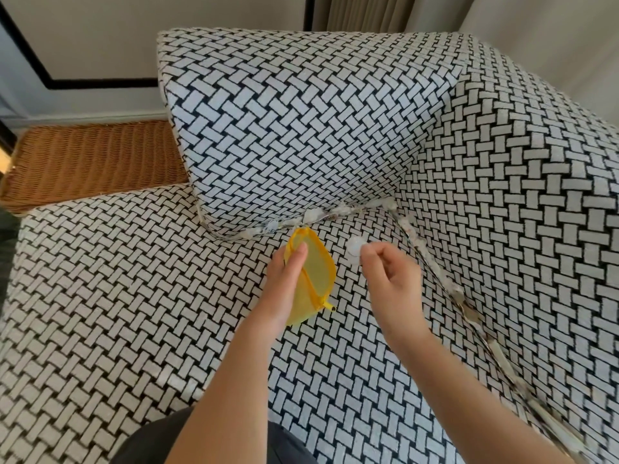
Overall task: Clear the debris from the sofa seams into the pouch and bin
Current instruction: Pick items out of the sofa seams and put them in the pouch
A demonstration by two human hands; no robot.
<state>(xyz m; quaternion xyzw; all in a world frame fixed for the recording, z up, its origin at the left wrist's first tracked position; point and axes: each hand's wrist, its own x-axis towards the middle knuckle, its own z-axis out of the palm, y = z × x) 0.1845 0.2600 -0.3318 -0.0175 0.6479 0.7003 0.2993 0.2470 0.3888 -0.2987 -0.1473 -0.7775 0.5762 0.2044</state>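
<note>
A yellow mesh pouch (320, 272), zip pull at its near end, is held in the left hand (288, 279) over the sofa seat (134, 279). The right hand (392, 279) pinches a white round scrap (354, 246) just right of it. Pale debris (311, 216) lines the far and right seams.

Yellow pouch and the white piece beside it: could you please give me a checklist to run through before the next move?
1. Pouch held: the left hand grips the yellow pouch at its rim: ok.
2. Pouch mouth open: it gapes upward: ok.
3. Piece secured: the right hand pinches the white piece: ok.
4. Piece over the mouth: it is beside the pouch, not above it: not ok.
5. Seams cleared: debris lines the back seam and the side seam: not ok.
6. Bin at hand: only a wicker basket shows, and whether it is the bin: cannot tell.
</note>
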